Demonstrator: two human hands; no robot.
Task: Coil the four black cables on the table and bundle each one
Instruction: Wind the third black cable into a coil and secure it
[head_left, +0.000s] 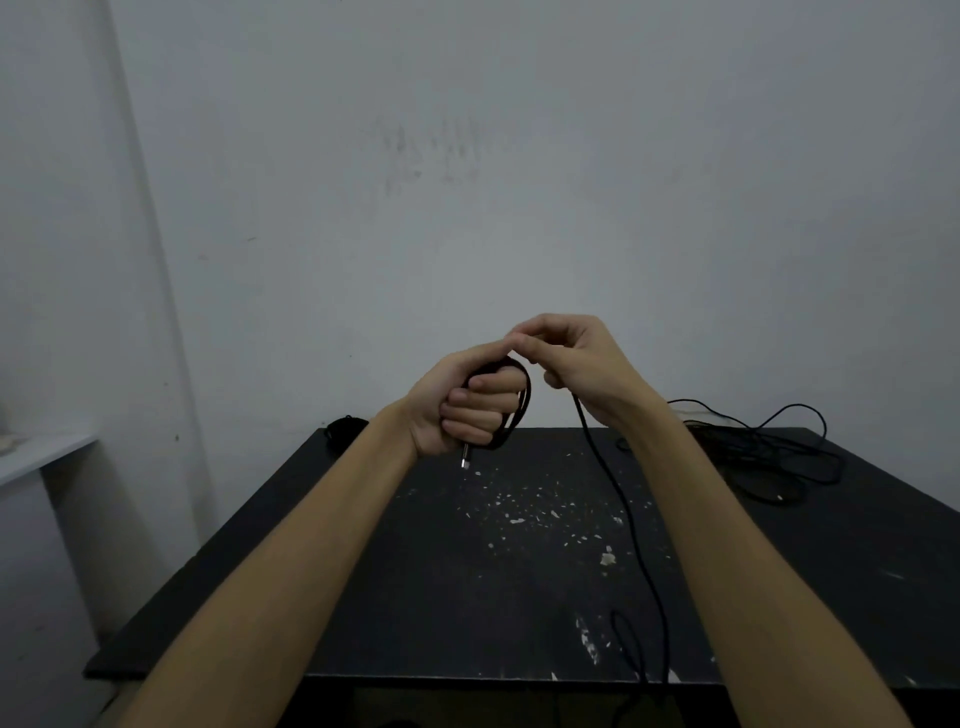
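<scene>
My left hand (467, 405) is raised above the black table (467, 571) and grips a few loops of a black cable (524, 400); its metal plug (464, 461) sticks out below the fist. My right hand (576, 364) is right beside it, fingers curled, pinching the same cable at the top of the loop. The cable's free length (631, 519) hangs from my right hand down across the table to the near edge. A tangle of loose black cables (769, 457) lies at the table's far right. A small coiled black bundle (343, 428) sits at the far left corner.
The tabletop is dark with white chipped specks (519, 514) in the middle. A grey wall stands close behind the table. A pale shelf (41, 457) juts out at the left, lower than the hands.
</scene>
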